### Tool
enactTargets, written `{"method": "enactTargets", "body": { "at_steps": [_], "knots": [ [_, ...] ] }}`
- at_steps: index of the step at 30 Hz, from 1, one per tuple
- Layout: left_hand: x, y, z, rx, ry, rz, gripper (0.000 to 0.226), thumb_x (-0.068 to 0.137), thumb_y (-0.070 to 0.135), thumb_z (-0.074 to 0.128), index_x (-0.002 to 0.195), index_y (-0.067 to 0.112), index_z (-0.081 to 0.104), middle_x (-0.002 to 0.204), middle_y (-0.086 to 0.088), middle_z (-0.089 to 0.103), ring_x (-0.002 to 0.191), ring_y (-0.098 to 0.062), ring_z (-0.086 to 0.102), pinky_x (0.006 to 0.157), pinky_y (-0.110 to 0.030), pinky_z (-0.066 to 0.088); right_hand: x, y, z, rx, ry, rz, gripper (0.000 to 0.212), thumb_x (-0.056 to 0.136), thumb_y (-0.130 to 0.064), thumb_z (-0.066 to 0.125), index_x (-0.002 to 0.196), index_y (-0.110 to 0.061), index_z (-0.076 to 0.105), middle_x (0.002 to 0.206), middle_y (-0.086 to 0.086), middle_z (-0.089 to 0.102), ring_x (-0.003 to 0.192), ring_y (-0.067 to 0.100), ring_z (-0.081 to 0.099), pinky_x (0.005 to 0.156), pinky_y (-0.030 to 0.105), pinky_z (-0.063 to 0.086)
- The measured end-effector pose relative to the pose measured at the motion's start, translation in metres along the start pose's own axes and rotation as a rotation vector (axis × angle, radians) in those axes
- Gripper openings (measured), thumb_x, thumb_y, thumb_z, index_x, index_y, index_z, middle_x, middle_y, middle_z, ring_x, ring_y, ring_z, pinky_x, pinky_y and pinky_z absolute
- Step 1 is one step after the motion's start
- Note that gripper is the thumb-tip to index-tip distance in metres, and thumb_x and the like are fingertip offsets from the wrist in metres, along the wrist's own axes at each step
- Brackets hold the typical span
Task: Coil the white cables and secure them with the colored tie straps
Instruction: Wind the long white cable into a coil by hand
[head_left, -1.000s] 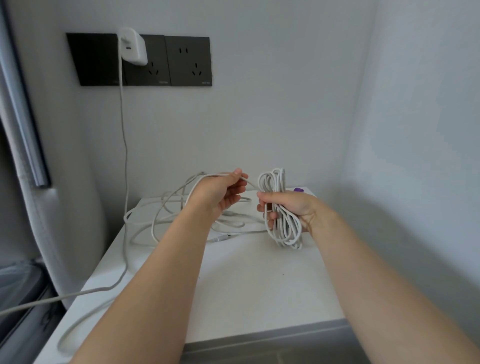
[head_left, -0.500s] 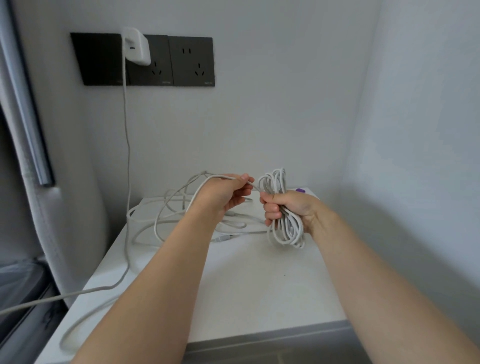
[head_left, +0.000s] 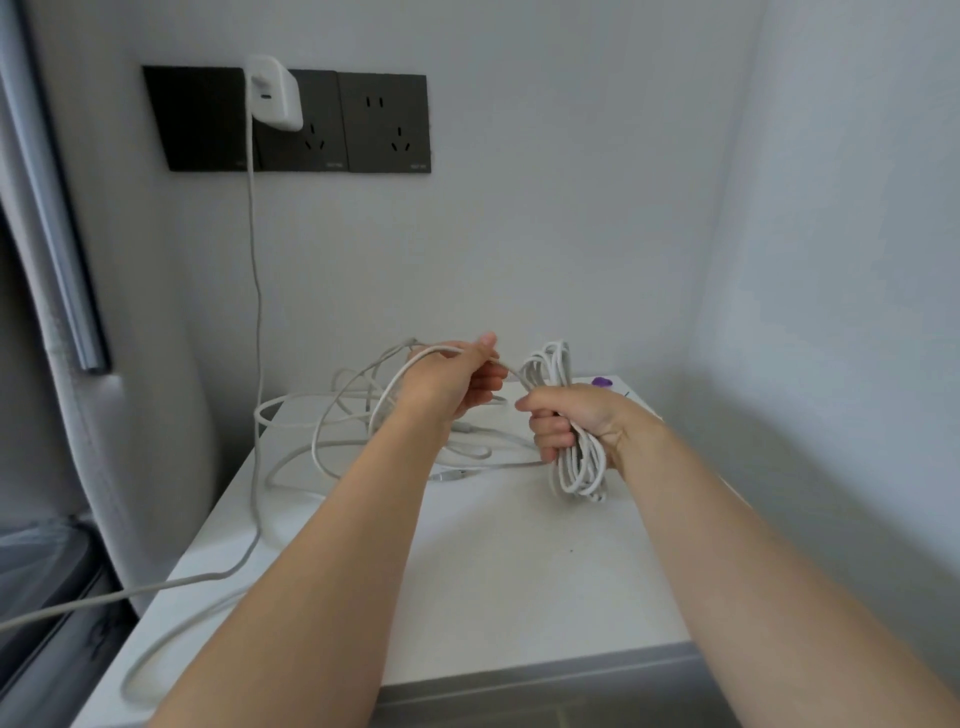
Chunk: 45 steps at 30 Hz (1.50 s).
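Above the table, the right hand grips the coiled cable; at its nine o'clock, the left hand pinches a loose strand.

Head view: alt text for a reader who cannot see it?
A right hand grips a coiled bundle of white cable above a white table; the left hand pinches the free strand feeding it. Loose cable sprawls behind, and a charger is plugged into the wall.
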<state>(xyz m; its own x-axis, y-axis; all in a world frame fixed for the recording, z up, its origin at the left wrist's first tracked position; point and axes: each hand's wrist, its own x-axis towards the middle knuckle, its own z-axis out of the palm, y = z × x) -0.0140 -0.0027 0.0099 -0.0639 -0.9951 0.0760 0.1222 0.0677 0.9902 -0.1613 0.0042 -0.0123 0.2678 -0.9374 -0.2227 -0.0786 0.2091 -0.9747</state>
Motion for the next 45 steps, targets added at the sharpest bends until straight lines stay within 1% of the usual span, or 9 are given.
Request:
{"method": "enactTargets", "body": {
  "at_steps": [6, 13, 16, 18, 21, 27, 31, 34, 45],
  "knots": [
    [-0.006, 0.010, -0.007, -0.021, -0.134, -0.236, 0.080, 0.095, 0.060, 0.018, 0.079, -0.002, 0.065, 0.060, -0.011, 0.070, 0.048, -0.016, 0.067, 0.041, -0.018, 0.050, 0.003, 0.000, -0.006, 0.262, 0.184, -0.116, 0.041, 0.090, -0.014, 0.050, 0.055, -0.020, 0.030, 0.033, -0.006, 0.023, 0.028, 0.007, 0.022, 0.042, 0.020, 0.032],
    [-0.001, 0.019, -0.025, -0.757, -0.055, -0.192, 0.051, 0.099, 0.041, 0.034, 0.082, 0.000, 0.058, 0.056, -0.008, 0.067, 0.045, -0.013, 0.064, 0.038, -0.015, 0.047, 0.007, -0.003, -0.016, 0.550, 0.322, -0.289, 0.039, 0.089, -0.012, 0.050, 0.055, -0.019, 0.032, 0.031, -0.007, 0.024, 0.026, 0.008, 0.022, 0.037, 0.017, 0.034],
    [-0.001, 0.020, -0.027, -0.993, -0.139, -0.086, 0.055, 0.102, 0.036, 0.023, 0.099, -0.006, 0.059, 0.085, -0.020, 0.071, 0.073, -0.029, 0.071, 0.063, -0.026, 0.059, 0.008, -0.004, -0.016, 0.586, 0.371, -0.352, 0.039, 0.089, -0.010, 0.050, 0.055, -0.018, 0.031, 0.031, -0.007, 0.024, 0.026, 0.009, 0.022, 0.039, 0.018, 0.034],
    [0.003, 0.022, -0.033, -1.055, -0.094, 0.048, 0.052, 0.103, 0.033, 0.016, 0.121, 0.000, 0.053, 0.120, -0.020, 0.061, 0.111, -0.034, 0.060, 0.094, -0.038, 0.048, 0.004, -0.006, -0.020, 0.662, 0.384, -0.402, 0.040, 0.089, -0.010, 0.048, 0.055, -0.019, 0.028, 0.032, -0.007, 0.023, 0.027, 0.009, 0.021, 0.041, 0.019, 0.033],
    [0.010, 0.022, -0.039, -0.726, 0.048, 0.171, 0.044, 0.103, 0.025, 0.019, 0.141, 0.013, 0.037, 0.150, -0.006, 0.034, 0.140, -0.022, 0.029, 0.113, -0.034, 0.022, -0.002, -0.009, -0.028, 0.740, 0.370, -0.457, 0.041, 0.089, -0.011, 0.047, 0.055, -0.020, 0.025, 0.033, -0.007, 0.023, 0.029, 0.008, 0.020, 0.040, 0.017, 0.031],
    [0.004, 0.001, -0.010, 0.496, 0.106, 0.401, 0.035, 0.094, 0.016, 0.051, 0.129, 0.013, 0.054, 0.125, 0.000, 0.058, 0.117, -0.009, 0.051, 0.101, -0.021, 0.036, 0.005, -0.005, -0.019, 0.620, 0.332, -0.450, 0.046, 0.091, -0.009, 0.046, 0.050, -0.019, 0.028, 0.032, -0.006, 0.023, 0.028, 0.009, 0.022, 0.043, 0.022, 0.036],
    [0.001, -0.007, -0.004, 0.687, 0.110, 0.464, 0.020, 0.095, 0.021, 0.049, 0.105, 0.016, 0.065, 0.083, 0.002, 0.067, 0.072, -0.010, 0.056, 0.066, -0.021, 0.039, 0.004, -0.005, -0.022, 0.658, 0.339, -0.444, 0.042, 0.091, -0.011, 0.047, 0.055, -0.018, 0.027, 0.032, -0.006, 0.023, 0.028, 0.009, 0.023, 0.041, 0.020, 0.037],
    [0.003, -0.007, -0.007, 0.717, 0.177, 0.513, 0.020, 0.095, 0.024, 0.050, 0.080, 0.016, 0.061, 0.064, 0.001, 0.062, 0.053, -0.008, 0.049, 0.059, -0.025, 0.037, 0.002, -0.005, -0.024, 0.732, 0.346, -0.440, 0.042, 0.090, -0.014, 0.049, 0.055, -0.020, 0.028, 0.034, -0.006, 0.024, 0.030, 0.009, 0.023, 0.042, 0.019, 0.035],
    [0.001, -0.014, -0.004, 0.890, 0.199, 0.639, 0.020, 0.092, 0.010, 0.050, 0.083, 0.008, 0.068, 0.065, -0.002, 0.054, 0.071, -0.029, 0.057, 0.066, -0.033, 0.042, 0.008, -0.005, -0.021, 0.722, 0.312, -0.380, 0.040, 0.091, -0.024, 0.054, 0.057, -0.018, 0.035, 0.037, -0.004, 0.032, 0.032, 0.010, 0.032, 0.046, 0.021, 0.041]
  ]
}}
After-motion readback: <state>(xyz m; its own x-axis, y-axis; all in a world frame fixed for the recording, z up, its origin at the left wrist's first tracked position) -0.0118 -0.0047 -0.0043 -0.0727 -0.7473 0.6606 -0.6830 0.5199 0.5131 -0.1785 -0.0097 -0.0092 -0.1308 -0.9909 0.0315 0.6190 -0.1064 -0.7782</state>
